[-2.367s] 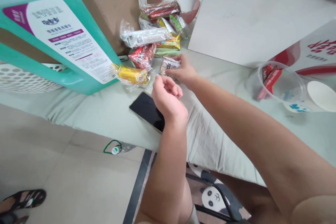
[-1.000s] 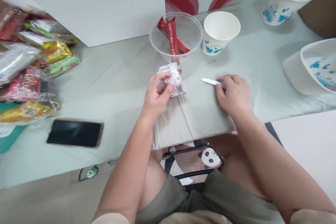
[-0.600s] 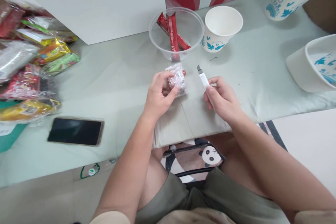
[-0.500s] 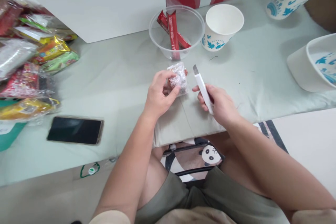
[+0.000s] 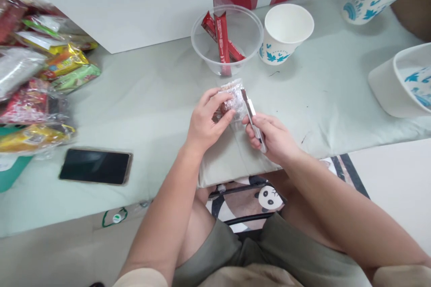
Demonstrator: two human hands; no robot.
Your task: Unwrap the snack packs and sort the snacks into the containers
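Observation:
A small clear plastic packet [image 5: 237, 98] with something brown inside lies on the table near its front edge. My left hand [image 5: 210, 119] grips the packet from the left, thumb and fingers closed on it. In my right hand [image 5: 272, 136] is a white box cutter [image 5: 255, 122] with its blade out. The blade's tip is at the right edge of the packet; whether it touches the plastic I cannot tell. Behind the packet stands a clear plastic bowl [image 5: 251, 45] holding a few red-wrapped sticks [image 5: 222, 42].
A paper cup [image 5: 279, 45] stands right of the bowl. Further right are a cup with plastic in it [image 5: 363, 6] and a white container [image 5: 387, 85]. Left lie a phone [image 5: 96, 166] and a pile of packaged snacks [image 5: 43, 80]. A large white box [image 5: 144, 4] stands behind.
My right hand has moved left, bringing the box cutter's blade from beside the packet to its right edge. My left hand and the packet have shifted slightly right.

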